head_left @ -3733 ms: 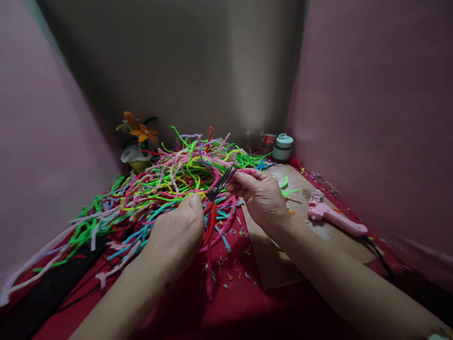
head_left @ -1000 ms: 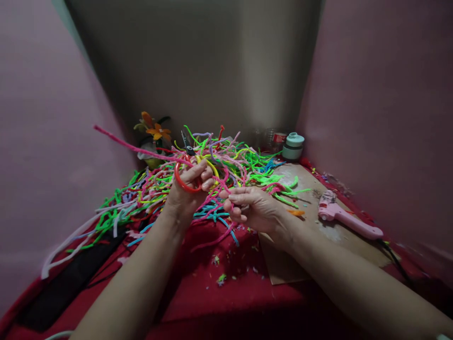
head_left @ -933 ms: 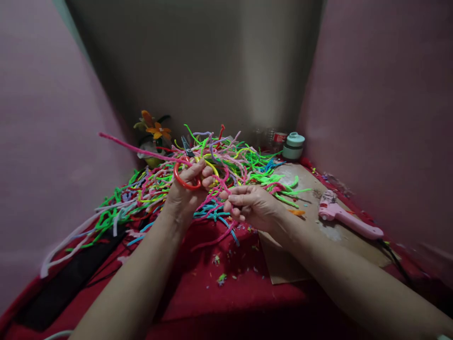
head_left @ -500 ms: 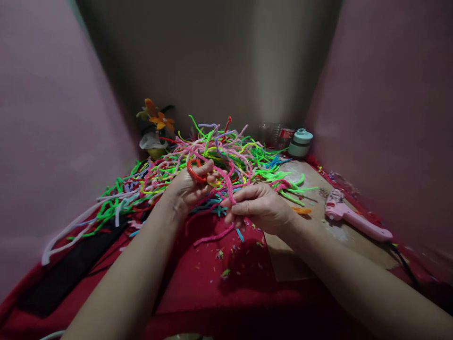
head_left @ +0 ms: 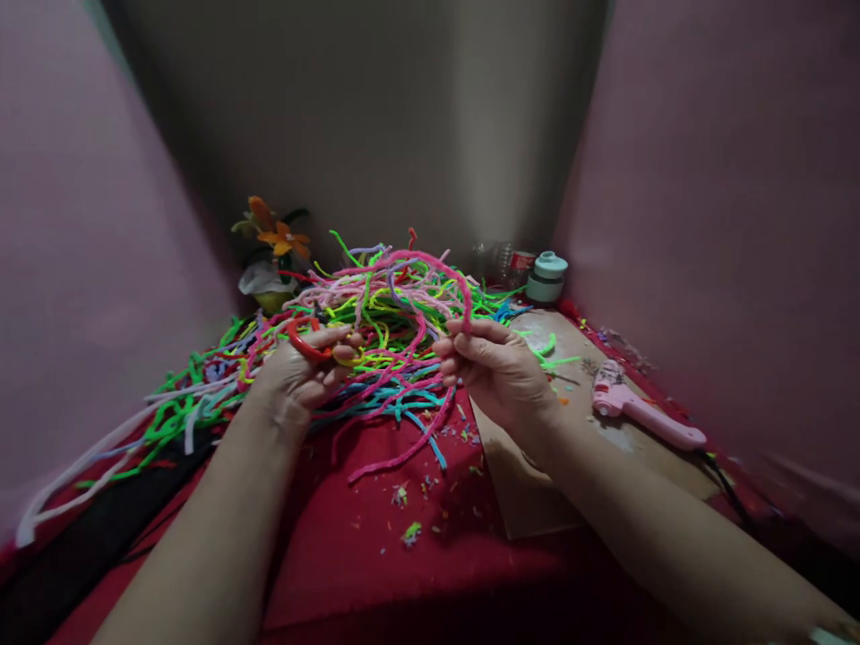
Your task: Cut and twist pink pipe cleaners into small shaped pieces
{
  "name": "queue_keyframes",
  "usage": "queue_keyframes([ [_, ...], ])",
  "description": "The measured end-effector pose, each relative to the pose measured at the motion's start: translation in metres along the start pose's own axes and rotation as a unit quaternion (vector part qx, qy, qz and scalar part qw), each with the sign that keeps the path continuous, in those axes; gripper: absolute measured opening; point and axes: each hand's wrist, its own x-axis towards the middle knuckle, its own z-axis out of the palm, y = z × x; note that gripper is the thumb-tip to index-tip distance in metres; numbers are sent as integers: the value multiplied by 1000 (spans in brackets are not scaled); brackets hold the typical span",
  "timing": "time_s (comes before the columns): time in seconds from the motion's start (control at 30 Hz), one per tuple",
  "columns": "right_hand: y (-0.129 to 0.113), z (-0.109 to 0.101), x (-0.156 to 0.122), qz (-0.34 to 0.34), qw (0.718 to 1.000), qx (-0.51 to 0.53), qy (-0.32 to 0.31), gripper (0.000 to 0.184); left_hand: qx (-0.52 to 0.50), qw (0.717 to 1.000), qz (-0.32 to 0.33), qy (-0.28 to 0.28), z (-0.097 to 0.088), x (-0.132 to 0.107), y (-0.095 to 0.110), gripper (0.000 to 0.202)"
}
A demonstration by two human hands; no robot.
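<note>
My left hand (head_left: 305,363) is closed around a pair of scissors (head_left: 300,344) with red and yellow handle loops; the blades are mostly lost against the pile. Pinched between the thumb and fingers of my right hand (head_left: 501,367) is a bright pink pipe cleaner (head_left: 463,287), which arches up and back to the left over the heap. That heap of pipe cleaners (head_left: 396,313), in pink, green, yellow, lilac and blue, lies tangled just beyond both hands. Another pink pipe cleaner (head_left: 393,464) trails off its front onto the red cloth.
A pink glue gun (head_left: 649,417) rests on a cardboard sheet (head_left: 520,493) at right. Behind stand a teal-lidded cup (head_left: 547,278), a clear bottle with a red label (head_left: 520,262) and a pot with orange flowers (head_left: 282,240). Fuzz scraps (head_left: 411,534) dot the red cloth (head_left: 376,573).
My hands have moved apart, the left with the scissors going left. My right hand has raised the pink pipe cleaner, which now arches above the pile. The view has shifted slightly.
</note>
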Motion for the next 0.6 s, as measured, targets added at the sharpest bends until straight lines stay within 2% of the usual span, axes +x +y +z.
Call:
queue_keyframes([
  [0.1, -1, -3, 2, -25, 1000, 16, 3, 12, 67, 993, -40, -91, -1, -4, -1, 12],
  [0.17, -2, -4, 4, -43, 999, 17, 14, 11, 159, 975, -35, -154, 5, -11, -6, 7],
  [0.2, -2, -3, 4, -49, 998, 15, 20, 10, 224, 957, -29, -183, 9, -15, -10, 8],
  [0.27, -2, -2, 4, -57, 998, 5, 36, 10, 305, 933, 89, -168, 17, -23, -17, 11],
  [0.33, -2, 0, 4, -66, 996, 1, 58, 10, 368, 904, 161, -148, 23, -29, -24, 17],
  [0.5, -1, 4, 3, -89, 992, -6, 95, 15, 485, 831, 231, -147, 28, -36, -31, 17],
  [0.6, 0, 3, 3, -84, 991, -30, 98, 14, 537, 785, 258, -168, 29, -40, -36, 12],
])
